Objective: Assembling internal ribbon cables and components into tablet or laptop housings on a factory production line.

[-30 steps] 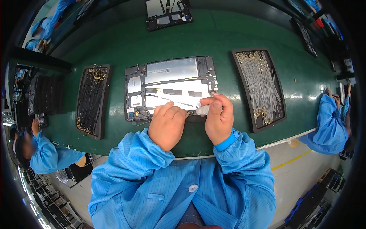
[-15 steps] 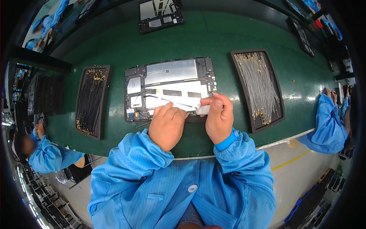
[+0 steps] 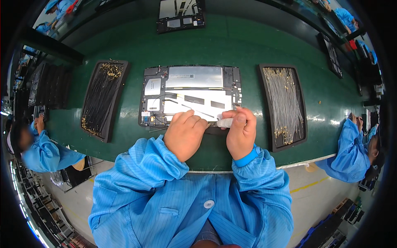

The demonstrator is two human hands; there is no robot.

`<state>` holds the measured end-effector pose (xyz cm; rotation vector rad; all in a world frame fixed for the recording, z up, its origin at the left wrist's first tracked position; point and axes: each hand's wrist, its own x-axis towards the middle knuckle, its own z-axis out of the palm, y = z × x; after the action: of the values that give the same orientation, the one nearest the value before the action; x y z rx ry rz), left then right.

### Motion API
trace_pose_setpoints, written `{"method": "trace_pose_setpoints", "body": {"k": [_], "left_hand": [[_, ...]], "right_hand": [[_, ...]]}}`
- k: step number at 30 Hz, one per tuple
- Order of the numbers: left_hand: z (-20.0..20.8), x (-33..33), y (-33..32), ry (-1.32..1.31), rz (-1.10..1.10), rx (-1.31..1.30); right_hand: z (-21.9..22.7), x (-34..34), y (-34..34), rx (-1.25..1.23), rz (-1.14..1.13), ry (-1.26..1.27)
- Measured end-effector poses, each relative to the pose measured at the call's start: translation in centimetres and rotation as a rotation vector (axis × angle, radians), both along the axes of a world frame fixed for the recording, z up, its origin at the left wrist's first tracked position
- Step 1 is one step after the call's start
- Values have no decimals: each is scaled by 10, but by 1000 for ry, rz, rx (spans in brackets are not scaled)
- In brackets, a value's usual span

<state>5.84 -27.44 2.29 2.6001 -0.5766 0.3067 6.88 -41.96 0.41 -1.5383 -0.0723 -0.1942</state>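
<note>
An opened tablet (image 3: 196, 77) lies crosswise beyond the left hand (image 3: 186, 134), curled over its edge, and right hand (image 3: 241, 135), both grips unclear.

An electronics assembly workshop or factory floor is shown by the long green workbench (image 3: 244, 45), trays of thin cables (image 3: 286, 103), opened tablet-like devices (image 3: 194, 76) and blue-smocked co-workers (image 3: 348, 155).

both forearms (image 3: 160, 159) are angled inward. the left hand (image 3: 185, 136) is turned palm down, and the right hand (image 3: 241, 134) is curled.
</note>
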Motion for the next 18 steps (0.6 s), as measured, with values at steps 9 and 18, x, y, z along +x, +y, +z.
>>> {"method": "trace_pose_setpoints", "body": {"k": [9, 18], "left_hand": [[-5, 3, 5, 26, -44, 60], [45, 46, 66, 200, 408, 384]], "right_hand": [[36, 16, 17, -638, 168, -224], [33, 24, -18, 65, -17, 468]]}}
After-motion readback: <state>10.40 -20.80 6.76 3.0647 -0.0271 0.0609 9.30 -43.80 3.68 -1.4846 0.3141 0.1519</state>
